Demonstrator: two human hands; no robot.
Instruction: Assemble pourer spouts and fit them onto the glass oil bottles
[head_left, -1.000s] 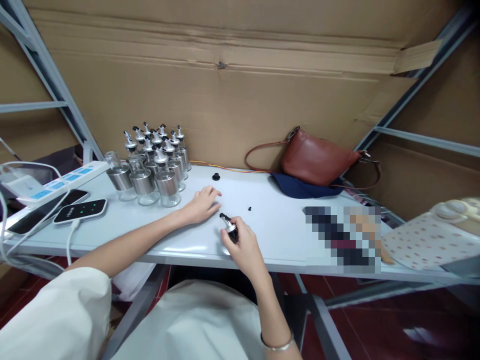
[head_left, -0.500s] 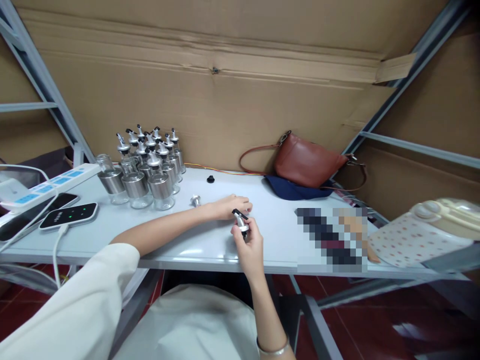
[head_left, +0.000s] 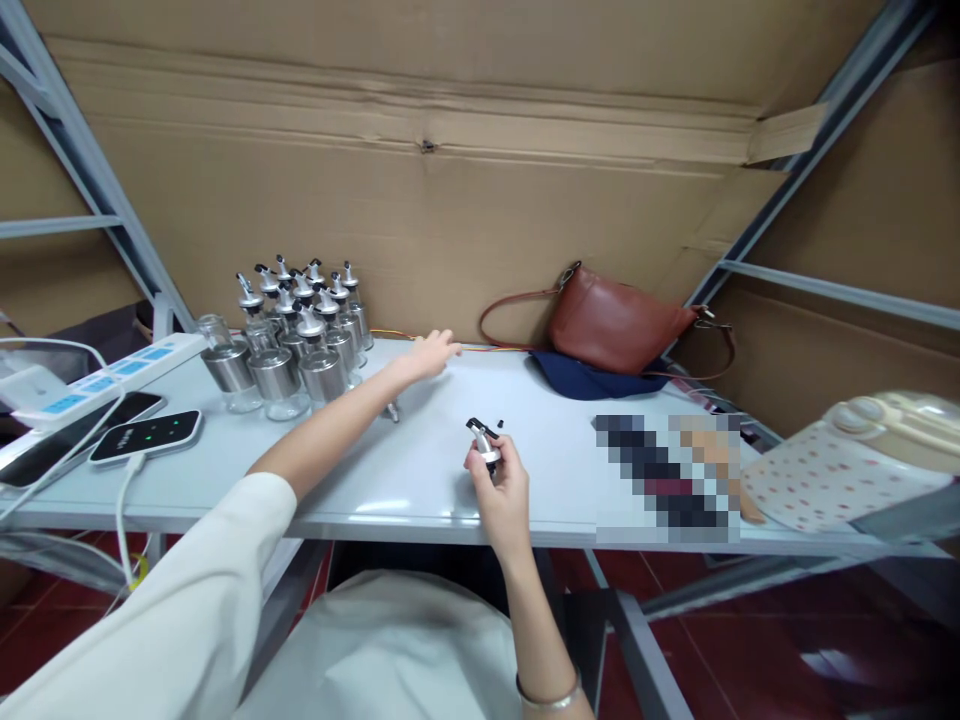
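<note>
My right hand (head_left: pixel 504 490) grips a silver pour spout (head_left: pixel 484 440) with a black flip lid between thumb and fingers, above the front part of the table. My left hand (head_left: pixel 435 356) is stretched out to the back of the table, palm down, fingers apart. What lies beneath it is hidden. A small black piece (head_left: pixel 500 423) lies just beyond the spout. Partly covered by my left forearm is another silver spout part (head_left: pixel 393 411). Left of that arm stand several glass bottles (head_left: pixel 279 375) with steel bands, most topped with pour spouts.
On the left are a power strip (head_left: pixel 112 375), a phone (head_left: pixel 82 440) and a white-edged device (head_left: pixel 146 437) with a cable. A brown bag (head_left: pixel 619 320) rests on dark blue cloth (head_left: pixel 585 378) at the back right. A dotted container (head_left: pixel 817 470) stands far right.
My left hand has moved from beside the spout to the back, over where a black stopper lay. The small black piece now shows on the table. My right hand still holds the spout.
</note>
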